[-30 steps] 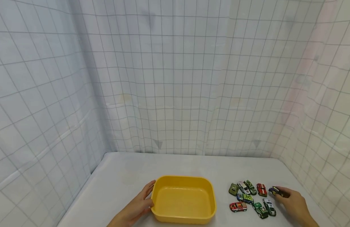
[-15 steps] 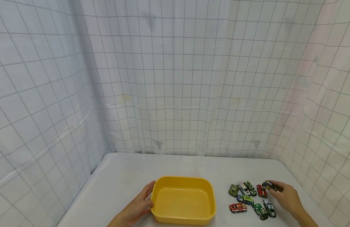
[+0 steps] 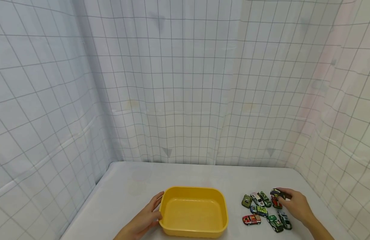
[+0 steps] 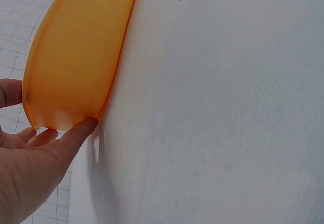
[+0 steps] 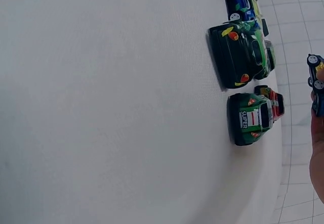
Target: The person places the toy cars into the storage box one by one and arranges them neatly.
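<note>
Along the left end of a yellow plastic tub [image 3: 194, 213], my left hand [image 3: 144, 218] rests its spread fingers and thumb against the outer wall. The left wrist view shows its fingertips on the tub's wall [image 4: 76, 57]. My right hand [image 3: 297, 205] pinches a dark toy car [image 3: 278, 193] between thumb and fingers, over a red toy car [image 3: 276, 201] that it partly covers. In the right wrist view the held car [image 5: 316, 80] shows only in part at the right edge, raised off the table.
Several more toy cars lie close together right of the tub, among them a red one [image 3: 251, 219], a green one [image 3: 275, 223], a white-and-green one [image 3: 285, 220] and an olive one [image 3: 246, 201]. Gridded white curtains [image 3: 185, 100] surround the white table [image 3: 137, 180].
My right hand has carried the dark toy car leftward, from right of the red car to over it. The left hand and the tub have stayed in place.
</note>
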The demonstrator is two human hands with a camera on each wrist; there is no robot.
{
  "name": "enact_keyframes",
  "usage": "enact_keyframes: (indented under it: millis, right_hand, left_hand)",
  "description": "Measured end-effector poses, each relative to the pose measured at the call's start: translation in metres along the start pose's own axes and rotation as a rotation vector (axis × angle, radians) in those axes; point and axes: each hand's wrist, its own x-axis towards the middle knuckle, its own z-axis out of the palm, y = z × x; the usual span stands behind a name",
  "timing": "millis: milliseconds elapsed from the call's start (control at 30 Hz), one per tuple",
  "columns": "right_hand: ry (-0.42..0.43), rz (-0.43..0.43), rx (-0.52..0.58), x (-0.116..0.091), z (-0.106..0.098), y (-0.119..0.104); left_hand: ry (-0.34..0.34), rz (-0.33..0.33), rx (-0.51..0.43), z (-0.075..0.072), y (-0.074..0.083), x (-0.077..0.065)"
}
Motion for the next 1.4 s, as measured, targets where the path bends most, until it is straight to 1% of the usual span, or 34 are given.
enact_keyframes:
  millis: [300,433,600,733,833,1067,1300,1400]
  right_hand:
    - [-0.002,-0.042,0.014,0.0,0.009,-0.009]
    - [-0.013,-0.072,0.018,0.0,0.014,-0.017]
    - [-0.002,-0.14,0.011,0.002,0.021,-0.03]
    - [0.014,-0.203,0.03,0.005,0.027,-0.041]
    - [0.01,-0.231,0.035,0.006,0.033,-0.049]
    - [-0.025,-0.232,0.118,0.005,0.044,-0.066]
    - [-0.014,-0.312,0.154,0.013,0.058,-0.084]
    - [-0.031,-0.316,0.17,0.014,0.062,-0.092]
  left_hand:
    - [-0.002,-0.006,-0.011,-0.002,-0.001,0.002]
    - [-0.008,-0.006,-0.011,-0.002,-0.002,0.002]
    - [-0.012,-0.002,-0.01,-0.002,-0.002,0.001]
    - [-0.015,0.007,-0.01,-0.002,-0.002,0.002]
    - [-0.014,0.011,-0.02,-0.002,-0.002,0.002]
    - [-0.007,0.0,-0.026,-0.002,-0.003,0.001]
    - [-0.016,0.011,-0.033,-0.001,-0.003,-0.001]
    - [-0.021,0.014,-0.034,0.0,-0.003,-0.001]
